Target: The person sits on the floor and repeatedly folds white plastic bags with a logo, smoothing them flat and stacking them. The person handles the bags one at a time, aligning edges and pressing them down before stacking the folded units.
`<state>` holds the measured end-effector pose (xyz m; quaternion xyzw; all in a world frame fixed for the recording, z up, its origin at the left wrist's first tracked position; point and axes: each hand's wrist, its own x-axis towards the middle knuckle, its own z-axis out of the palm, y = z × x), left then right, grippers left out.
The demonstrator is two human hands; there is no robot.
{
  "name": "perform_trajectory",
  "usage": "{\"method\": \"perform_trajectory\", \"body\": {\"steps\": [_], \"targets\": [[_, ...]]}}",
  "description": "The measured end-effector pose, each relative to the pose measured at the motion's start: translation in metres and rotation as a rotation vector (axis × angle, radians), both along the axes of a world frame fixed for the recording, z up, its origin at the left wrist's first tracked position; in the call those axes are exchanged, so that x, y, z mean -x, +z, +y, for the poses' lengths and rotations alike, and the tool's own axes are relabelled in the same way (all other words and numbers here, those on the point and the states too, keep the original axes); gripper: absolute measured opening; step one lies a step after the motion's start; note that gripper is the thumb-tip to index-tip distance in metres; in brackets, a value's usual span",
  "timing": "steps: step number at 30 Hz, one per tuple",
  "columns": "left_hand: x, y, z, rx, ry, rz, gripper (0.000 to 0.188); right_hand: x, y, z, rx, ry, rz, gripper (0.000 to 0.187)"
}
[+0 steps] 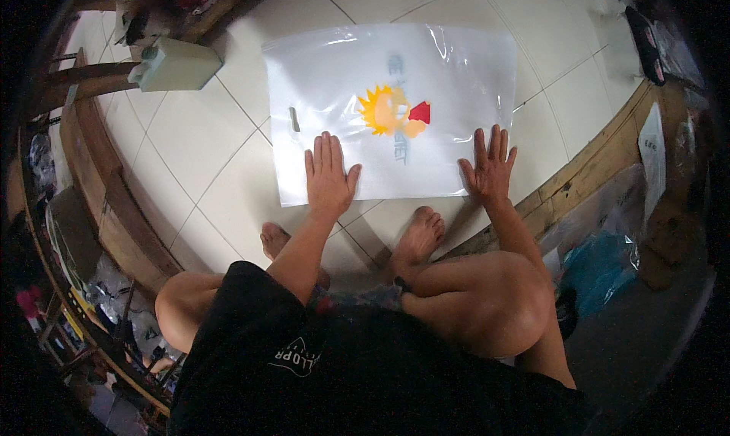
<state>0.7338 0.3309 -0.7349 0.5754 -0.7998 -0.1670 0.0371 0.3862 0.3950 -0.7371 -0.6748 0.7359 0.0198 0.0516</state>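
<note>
A white, shiny plastic bag [327, 71] lies flat on the floor in front of me, with a yellow, peach and red printed figure at its middle. Toward its left edge there is a short grey-green slot shape, perhaps a handle hole. My left hand [329, 176] rests palm down on the near left part of the bag, fingers stretched out. On the near right corner my right hand [490, 166] lies flat, its fingers spread. Neither hand grips anything.
A pale plastic jerrycan [182, 65] stands at the far left, beside a wooden frame [125, 185]. Along the right runs a wooden beam [585, 155], with a blue plastic bag [601, 272] beyond it. My bare feet [420, 238] are on the tiled floor [220, 170] close to the bag's near edge.
</note>
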Motion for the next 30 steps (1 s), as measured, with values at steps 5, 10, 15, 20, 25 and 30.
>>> {"method": "perform_trajectory", "body": {"steps": [5,10,15,20,25,30], "targets": [[0.001,-0.002,-0.005,0.020,-0.002,-0.037,0.074,0.009,0.004,-0.017,0.025,0.069,0.038,0.075],[0.002,0.001,-0.009,0.032,-0.013,-0.005,0.074,0.041,0.031,-0.124,0.237,0.194,0.123,0.079],[0.002,0.003,-0.009,-0.005,-0.013,0.002,0.073,0.056,0.011,-0.186,0.121,0.268,0.070,0.085],[0.005,0.009,-0.010,-0.048,0.017,0.020,0.070,0.052,-0.003,-0.191,0.060,0.260,0.035,0.086],[0.076,0.014,-0.078,0.025,-0.146,0.305,0.071,0.056,0.006,-0.195,0.040,0.249,-0.014,0.085],[0.198,0.002,-0.170,0.101,-0.468,0.286,0.072,0.055,0.002,-0.203,0.076,0.274,-0.065,0.084]]}}
